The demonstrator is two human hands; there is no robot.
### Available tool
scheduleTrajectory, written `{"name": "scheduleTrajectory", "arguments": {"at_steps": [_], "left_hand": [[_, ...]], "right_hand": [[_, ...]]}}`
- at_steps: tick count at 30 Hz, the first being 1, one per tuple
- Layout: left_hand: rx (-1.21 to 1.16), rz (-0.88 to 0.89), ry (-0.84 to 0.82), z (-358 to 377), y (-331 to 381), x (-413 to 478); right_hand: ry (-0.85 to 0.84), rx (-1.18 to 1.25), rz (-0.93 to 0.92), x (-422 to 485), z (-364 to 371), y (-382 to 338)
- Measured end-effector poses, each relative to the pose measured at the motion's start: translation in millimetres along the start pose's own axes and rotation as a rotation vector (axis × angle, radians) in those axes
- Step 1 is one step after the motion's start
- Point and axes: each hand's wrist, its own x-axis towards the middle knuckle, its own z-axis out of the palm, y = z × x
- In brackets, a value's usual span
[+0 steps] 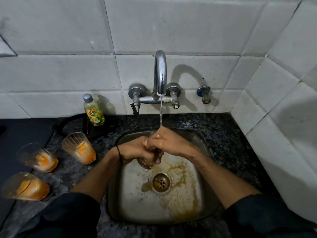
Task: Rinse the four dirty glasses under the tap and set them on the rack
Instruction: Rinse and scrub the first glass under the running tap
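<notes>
Held glass: a clear ribbed drinking glass (151, 162) with brownish residue sits over the steel sink basin (193, 194), under the thin stream from the tap; its long axis tilts, base toward the drain and mouth up toward the water, mostly hidden by the hands.
Left hand: the left hand (135, 150), with a dark thread at the wrist, wraps around the glass's lower part, fingers curled tight on it.
Right hand: the right hand (169, 141) closes over the upper part, fingers folded at the rim; whether they reach inside cannot be told.
Waiting glasses: three clear ribbed glasses coated with orange residue stand on the counter left of the sink, the nearest (79, 148) upright with its mouth up, the middle one (39, 158) and the front one (25, 187) blurred.
Tap: a chrome wall-mounted curved spout (160, 73), running.
Surface: speckled dark granite counter (223, 134); sink floor streaked with orange-brown stains around the round drain (161, 182).
Room: white tiled walls meeting in a corner; a yellow dish-soap bottle with grey cap (93, 110) against the wall.
</notes>
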Motion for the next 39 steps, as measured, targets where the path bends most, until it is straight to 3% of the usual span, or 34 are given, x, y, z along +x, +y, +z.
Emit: {"name": "scheduleTrajectory", "arguments": {"at_steps": [2, 4, 5, 6, 8, 10, 12, 13, 14, 16, 18, 19, 21, 23, 24, 26, 28, 29, 31, 33, 35, 37, 39], "left_hand": [[0.167, 0.013, 0.233, 6.5, -4.0, 9.4], [0.762, 0.032, 0.599, 20.9, -13.1, 20.0], [0.918, 0.086, 0.728, 30.7, -17.2, 23.4], [0.915, 0.146, 0.790, 38.6, -20.8, 26.6], [0.583, 0.179, 0.744, 41.3, -20.8, 26.8], [0.248, 0.123, 0.544, 20.7, -15.7, 22.8], [0.122, 0.028, 0.268, -0.1, -7.6, 15.5], [0.172, 0.003, 0.234, -3.1, -3.7, 12.3], [0.270, 0.018, 0.298, -2.3, -1.5, 13.6], [0.654, 0.107, 0.621, 9.8, 0.3, 21.9], [0.737, 0.193, 0.796, 28.0, -4.6, 31.1], [0.627, 0.196, 0.766, 31.5, -7.1, 33.8], [0.298, 0.141, 0.548, 19.2, -5.6, 30.8], [0.200, 0.062, 0.269, 2.8, -2.2, 22.0], [0.226, 0.064, 0.231, -0.1, -1.3, 19.1], [0.373, 0.125, 0.459, 8.1, -3.3, 22.1], [0.558, 0.113, 0.785, 30.1, -6.8, 28.0], [0.553, 0.122, 0.836, 41.0, -9.1, 29.8], [0.447, 0.112, 0.744, 45.1, -14.5, 30.8], [0.310, 0.077, 0.532, 23.8, -15.1, 26.0], [0.168, 0.032, 0.322, 8.0, -9.6, 19.3], [0.246, 0.048, 0.433, 9.6, -6.8, 20.1], [0.548, 0.055, 0.729, 22.8, -10.7, 27.5]], "right_hand": [[0.150, 0.123, 0.118, 7.4, 3.8, 2.8], [0.311, 0.326, 0.377, 23.5, 7.5, 14.5], [0.322, 0.383, 0.453, 27.0, 7.9, 16.4], [0.312, 0.382, 0.474, 29.4, 7.2, 17.8], [0.226, 0.219, 0.350, 27.1, -0.4, 19.2], [0.046, 0.006, 0.134, 12.9, -14.7, 13.0], [-0.108, -0.044, 0.001, 0.9, -26.4, 13.3], [-0.130, 0.017, -0.017, -2.1, -27.9, 13.9], [-0.093, 0.098, -0.008, -2.5, -27.0, 12.8], [0.095, 0.296, 0.162, 5.0, -20.6, 9.1], [0.227, 0.330, 0.282, 14.6, -17.1, 3.7], [0.216, 0.285, 0.251, 15.7, -15.7, 3.3], [0.070, -0.006, 0.053, 11.8, -19.8, 6.9], [-0.094, -0.273, -0.088, 4.9, -21.5, 12.0], [-0.118, -0.260, -0.103, 2.7, -20.1, 15.0], [0.010, -0.053, -0.070, 4.4, -12.7, 12.6], [0.221, 0.194, 0.168, 16.9, -3.6, 7.4], [0.263, 0.232, 0.257, 23.2, -0.6, 8.7], [0.192, 0.103, 0.214, 24.5, -5.4, 11.2], [-0.033, -0.055, 0.018, 14.5, -18.5, 13.1], [-0.190, 0.004, -0.088, 4.7, -25.3, 14.9], [-0.103, 0.168, -0.063, 6.1, -19.9, 14.3], [0.073, 0.319, 0.139, 19.1, -11.4, 9.9]]}}
